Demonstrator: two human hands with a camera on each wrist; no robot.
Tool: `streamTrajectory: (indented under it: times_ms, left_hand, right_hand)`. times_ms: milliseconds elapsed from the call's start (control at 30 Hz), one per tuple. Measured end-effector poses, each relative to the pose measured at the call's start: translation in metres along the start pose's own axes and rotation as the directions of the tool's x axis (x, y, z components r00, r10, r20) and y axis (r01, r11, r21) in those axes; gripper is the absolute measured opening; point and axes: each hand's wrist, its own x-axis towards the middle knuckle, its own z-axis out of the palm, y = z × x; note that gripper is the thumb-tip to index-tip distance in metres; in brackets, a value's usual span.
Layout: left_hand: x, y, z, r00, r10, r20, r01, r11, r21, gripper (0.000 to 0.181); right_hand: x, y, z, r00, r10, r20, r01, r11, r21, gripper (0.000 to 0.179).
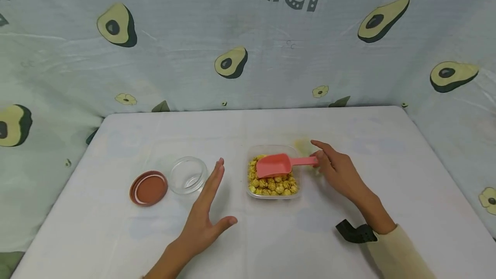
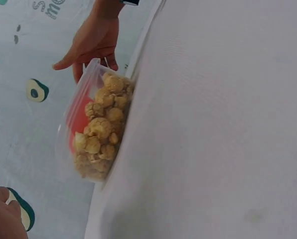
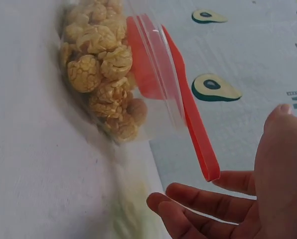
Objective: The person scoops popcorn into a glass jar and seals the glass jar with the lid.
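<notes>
Reckon on a light, stiff pink scoop, probably moulded plastic: likely to flex little, unlikely to break, perhaps a touch slippery along the smooth handle. Take hold near the handle's outer end, thumb opposite fingers, and keep level, given loose popcorn right under the pan. Expect airy, brittle pieces there, apt to roll or crush under a hard push. Mind the clear tub too: thin-walled by appearance, likely to slide or tip under a sideways nudge.

Lying in the tub on the worktop, pan toward nine o'clock, handle reaching over the rim toward three. Soft pink in the head view, redder from both wrists; flat pan with raised sides, no popcorn visible in it, straight narrow handle.

At three o'clock from the tub, right grip right at the handle's end, fingers loosely spread, apparently with thumb held off, not pinching; fingertip contact hard to tell. At eight o'clock, left grip spread wide, thumb out, holding nothing. Farther off, toward nine o'clock, a clear round jar, and just beside it a brown lid with a pale ring.
</notes>
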Motion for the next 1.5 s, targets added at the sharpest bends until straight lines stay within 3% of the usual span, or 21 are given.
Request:
streamTrajectory:
  times_ms: [100,267,467,567,733,867,1000,1200,1333,1500]
  left_hand:
    - [0.000,-0.011,0.009,0.996,-0.091,0.023,0.092,0.996,-0.021,0.091]
    - [0.004,-0.024,0.020,0.974,-0.217,0.062,0.220,0.975,-0.039,0.092]
    - [0.004,-0.034,0.027,0.947,-0.315,0.064,0.319,0.946,-0.063,0.087]
    - [0.004,-0.039,0.030,0.946,-0.319,0.051,0.323,0.941,-0.102,0.087]
    - [0.002,-0.048,0.036,0.962,-0.268,0.052,0.273,0.951,-0.145,0.087]
    - [0.000,-0.052,0.039,0.966,-0.256,0.045,0.260,0.960,-0.101,0.086]
    - [-0.001,-0.052,0.040,0.960,-0.276,0.056,0.278,0.960,-0.038,0.081]
    - [-0.001,-0.048,0.041,0.934,-0.346,0.090,0.349,0.937,-0.020,0.076]
    - [0.002,-0.044,0.040,0.931,-0.345,0.116,0.351,0.936,-0.036,0.075]
    - [0.007,-0.043,0.043,0.944,-0.306,0.122,0.314,0.948,-0.047,0.076]
  right_hand:
    - [0.005,-0.002,0.000,0.997,0.080,0.006,-0.080,0.996,0.042,0.047]
    - [0.007,-0.003,0.000,0.981,0.189,0.046,-0.193,0.974,0.119,0.053]
    - [0.005,0.002,0.003,0.965,0.207,0.163,-0.246,0.930,0.275,0.048]
    - [0.004,0.003,0.007,0.953,0.205,0.225,-0.279,0.886,0.371,0.044]
    - [0.002,0.001,0.010,0.937,0.225,0.269,-0.327,0.838,0.437,0.041]
    - [0.002,-0.002,0.011,0.939,0.221,0.263,-0.327,0.812,0.483,0.039]
    - [0.003,-0.006,0.009,0.941,0.229,0.248,-0.329,0.794,0.512,0.036]
    - [0.002,-0.014,-0.001,0.937,0.238,0.257,-0.343,0.764,0.546,0.035]
    - [0.001,-0.020,-0.010,0.947,0.222,0.230,-0.316,0.760,0.568,0.036]
    - [-0.002,-0.032,-0.026,0.973,0.193,0.123,-0.229,0.820,0.525,0.032]
